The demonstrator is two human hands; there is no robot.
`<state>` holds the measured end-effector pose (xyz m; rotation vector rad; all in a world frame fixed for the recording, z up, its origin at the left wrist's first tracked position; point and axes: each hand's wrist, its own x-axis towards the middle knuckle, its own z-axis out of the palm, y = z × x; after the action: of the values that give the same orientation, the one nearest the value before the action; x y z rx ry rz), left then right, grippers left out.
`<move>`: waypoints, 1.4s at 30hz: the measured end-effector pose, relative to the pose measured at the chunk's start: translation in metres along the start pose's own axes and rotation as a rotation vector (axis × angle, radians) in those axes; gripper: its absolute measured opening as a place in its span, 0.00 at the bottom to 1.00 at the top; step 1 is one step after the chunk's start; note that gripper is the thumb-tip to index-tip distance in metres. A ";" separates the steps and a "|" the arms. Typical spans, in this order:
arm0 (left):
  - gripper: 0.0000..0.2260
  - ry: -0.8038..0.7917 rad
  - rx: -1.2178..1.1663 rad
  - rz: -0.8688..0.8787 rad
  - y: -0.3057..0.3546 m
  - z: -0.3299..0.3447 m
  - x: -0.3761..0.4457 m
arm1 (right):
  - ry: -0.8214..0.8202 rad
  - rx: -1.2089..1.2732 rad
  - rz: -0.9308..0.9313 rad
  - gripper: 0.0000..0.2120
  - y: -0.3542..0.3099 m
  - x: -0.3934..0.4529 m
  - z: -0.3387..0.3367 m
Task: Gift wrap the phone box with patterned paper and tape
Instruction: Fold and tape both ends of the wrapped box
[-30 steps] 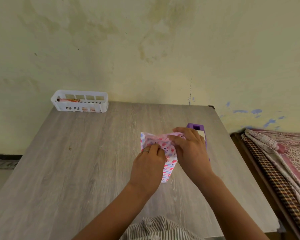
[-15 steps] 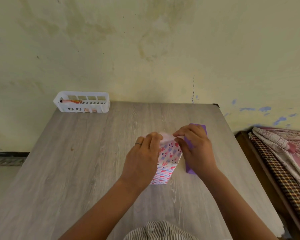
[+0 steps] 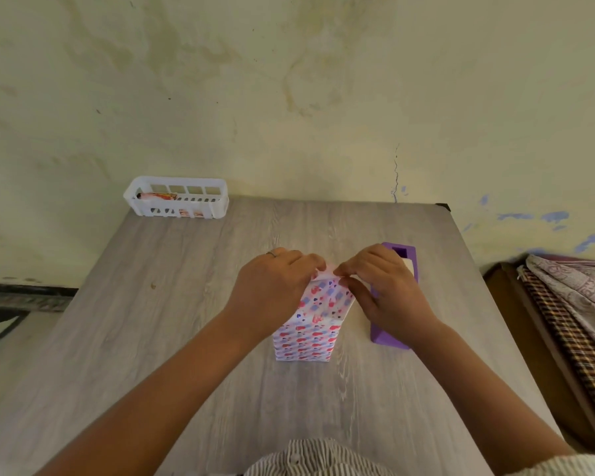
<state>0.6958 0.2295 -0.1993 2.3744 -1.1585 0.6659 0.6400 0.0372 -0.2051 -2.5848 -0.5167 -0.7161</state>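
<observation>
Both hands | fingers pinching paper flap atop upright wrapped box

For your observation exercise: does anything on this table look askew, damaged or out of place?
Nothing stands out. The wrapped box stands upright on the table while the left hand and right hand pinch its top paper flap. The purple tape dispenser and white basket sit undisturbed.

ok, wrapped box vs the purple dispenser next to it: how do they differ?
The wrapped box stands upright; the purple dispenser lies flat. The box wears pink and blue patterned paper; the dispenser is plain purple. The left hand and right hand both pinch the box's top fold; neither grips the dispenser. Both sit on the table.
</observation>
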 end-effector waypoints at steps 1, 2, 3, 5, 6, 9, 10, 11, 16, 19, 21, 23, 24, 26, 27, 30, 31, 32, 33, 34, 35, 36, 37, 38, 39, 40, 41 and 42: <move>0.10 -0.019 -0.007 -0.001 -0.002 0.000 0.000 | -0.011 -0.017 -0.026 0.12 0.001 -0.001 -0.001; 0.09 -0.030 0.003 0.010 -0.003 0.001 0.001 | -0.021 -0.042 -0.050 0.12 0.002 -0.002 -0.001; 0.07 -0.045 0.028 0.042 -0.005 0.002 0.001 | -0.031 -0.071 -0.071 0.11 0.003 -0.003 -0.001; 0.04 -0.090 0.102 0.128 -0.010 0.004 -0.001 | -0.064 -0.111 -0.085 0.06 0.004 -0.005 0.001; 0.08 -0.110 0.134 0.159 -0.011 0.005 -0.002 | -0.082 -0.113 -0.070 0.05 0.004 -0.005 0.001; 0.11 -0.115 0.207 0.191 -0.010 0.007 -0.005 | -0.094 -0.088 0.005 0.07 0.003 -0.007 0.003; 0.10 -0.114 0.230 0.197 -0.009 0.006 -0.006 | -0.096 -0.078 0.031 0.09 0.003 -0.007 0.004; 0.09 -0.109 0.247 0.208 -0.008 0.007 -0.006 | -0.101 -0.068 0.049 0.12 0.002 -0.006 0.004; 0.15 -0.080 0.294 0.207 -0.005 0.008 -0.008 | -0.134 -0.006 0.133 0.09 -0.004 -0.003 0.010; 0.14 -0.015 0.333 0.182 -0.005 0.006 -0.004 | -0.148 0.046 0.216 0.11 -0.008 0.001 0.009; 0.14 0.003 0.345 0.194 -0.005 0.004 -0.001 | -0.167 0.053 0.238 0.13 -0.010 0.003 0.008; 0.12 -0.020 0.306 0.213 -0.008 0.003 -0.001 | -0.180 0.042 0.252 0.14 -0.012 0.005 0.009; 0.11 -0.038 0.285 0.220 -0.010 0.004 -0.002 | -0.181 0.041 0.269 0.15 -0.012 0.005 0.009; 0.07 -0.081 0.248 0.223 -0.012 0.004 -0.005 | -0.192 0.046 0.320 0.17 -0.013 0.006 0.009; 0.05 -0.092 0.241 0.223 -0.012 0.004 -0.007 | -0.195 0.047 0.340 0.17 -0.013 0.006 0.009; 0.10 -0.121 0.238 0.174 -0.009 0.003 -0.012 | -0.196 0.052 0.365 0.17 -0.013 0.005 0.008; 0.11 -0.121 0.233 0.159 -0.008 0.002 -0.013 | -0.199 0.051 0.368 0.17 -0.012 0.004 0.008; 0.12 -0.125 0.235 0.150 -0.007 0.002 -0.014 | -0.206 0.050 0.370 0.17 -0.011 0.003 0.008; 0.13 -0.119 0.245 0.146 -0.006 0.002 -0.014 | -0.216 0.050 0.372 0.17 -0.011 0.003 0.008; 0.13 -0.106 0.252 0.138 -0.006 0.003 -0.014 | -0.220 0.056 0.382 0.17 -0.011 0.002 0.008; 0.12 -0.090 0.247 0.118 -0.006 0.004 -0.014 | -0.220 0.073 0.406 0.17 -0.012 0.002 0.008; 0.12 -0.073 0.232 0.087 -0.005 0.005 -0.014 | -0.217 0.100 0.446 0.18 -0.013 0.002 0.007; 0.11 -0.059 0.208 0.049 -0.005 0.005 -0.014 | -0.213 0.128 0.496 0.18 -0.014 0.003 0.006; 0.12 -0.046 0.186 0.016 -0.003 0.004 -0.014 | -0.210 0.151 0.545 0.18 -0.014 0.003 0.005; 0.13 -0.039 0.173 -0.003 -0.002 0.003 -0.013 | -0.207 0.168 0.585 0.17 -0.013 0.004 0.005; 0.15 -0.034 0.174 -0.006 -0.001 0.002 -0.013 | -0.201 0.176 0.610 0.15 -0.013 0.004 0.005; 0.17 -0.031 0.188 0.003 0.000 0.001 -0.013 | -0.190 0.179 0.621 0.12 -0.012 0.004 0.005; 0.19 -0.028 0.205 0.009 0.000 0.001 -0.013 | -0.178 0.181 0.622 0.10 -0.011 0.003 0.006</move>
<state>0.6887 0.2370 -0.2076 2.5568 -1.1628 0.7908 0.6398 0.0505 -0.2048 -2.4390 0.1755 -0.2166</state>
